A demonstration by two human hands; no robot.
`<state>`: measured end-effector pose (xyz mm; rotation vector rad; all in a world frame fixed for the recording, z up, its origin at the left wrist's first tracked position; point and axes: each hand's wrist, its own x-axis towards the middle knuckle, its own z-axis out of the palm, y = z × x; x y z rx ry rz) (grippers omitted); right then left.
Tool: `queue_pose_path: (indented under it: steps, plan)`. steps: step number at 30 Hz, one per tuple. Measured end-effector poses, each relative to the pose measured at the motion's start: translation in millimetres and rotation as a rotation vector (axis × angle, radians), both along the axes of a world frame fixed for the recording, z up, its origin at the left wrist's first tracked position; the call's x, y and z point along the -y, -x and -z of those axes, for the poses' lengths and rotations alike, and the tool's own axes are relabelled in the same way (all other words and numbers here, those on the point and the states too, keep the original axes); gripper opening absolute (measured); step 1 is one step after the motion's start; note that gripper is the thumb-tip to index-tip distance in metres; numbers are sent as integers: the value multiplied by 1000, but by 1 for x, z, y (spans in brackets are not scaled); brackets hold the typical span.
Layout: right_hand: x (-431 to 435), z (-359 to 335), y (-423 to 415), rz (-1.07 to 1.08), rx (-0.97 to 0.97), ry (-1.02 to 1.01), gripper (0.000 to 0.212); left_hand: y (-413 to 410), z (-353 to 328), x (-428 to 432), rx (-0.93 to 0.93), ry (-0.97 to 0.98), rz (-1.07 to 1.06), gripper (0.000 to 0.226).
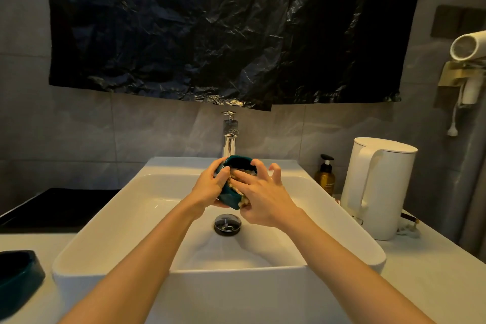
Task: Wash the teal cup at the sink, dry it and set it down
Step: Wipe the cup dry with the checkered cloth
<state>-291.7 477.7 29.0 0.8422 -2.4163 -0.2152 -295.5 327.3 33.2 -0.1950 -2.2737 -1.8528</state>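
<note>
While the teal cup hangs tilted above the sink, just in front of the chrome tap and over the drain, we see the left hand wrapped round its side, fingers and thumb grasping the wall. The right hand works at the cup's mouth, its first fingers and thumb pinching a beige scrub pad against the rim and inside, the outer two fingers lifted clear. On the worktop to the right we find a white kettle with an amber pump bottle just beside it. A dark teal dish sits at the left edge.
</note>
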Motion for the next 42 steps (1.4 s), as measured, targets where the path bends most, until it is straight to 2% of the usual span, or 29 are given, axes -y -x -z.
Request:
queue_pose_path:
  steps: [5,11,16,18,21,23,26,34,38,42]
  plan:
    - [1,4,0,111,-67,-2,67,1,2,-3,-17,-8,-6,34]
    - [3,-2,-2,116,-71,9,37,6,8,2,-87,9,-126,32]
    - [4,-5,-6,13,2,70,29,7,8,5,-122,24,-192,33]
    - [4,-2,-5,-32,67,143,26,7,8,6,-124,23,-186,33]
    - [6,5,-3,-108,283,419,27,7,6,6,-152,32,-147,29]
    - [9,9,-1,-126,345,501,31,7,6,6,-168,44,-125,30]
    - [7,9,3,-102,288,461,29,8,6,5,-159,39,-88,33]
    - [-4,1,6,28,-87,63,29,10,6,7,-185,35,-112,35]
    - [-2,5,6,-63,-32,50,37,10,9,10,-196,113,-125,35]
    - [2,11,3,-119,39,170,40,9,9,8,-186,121,-92,33]
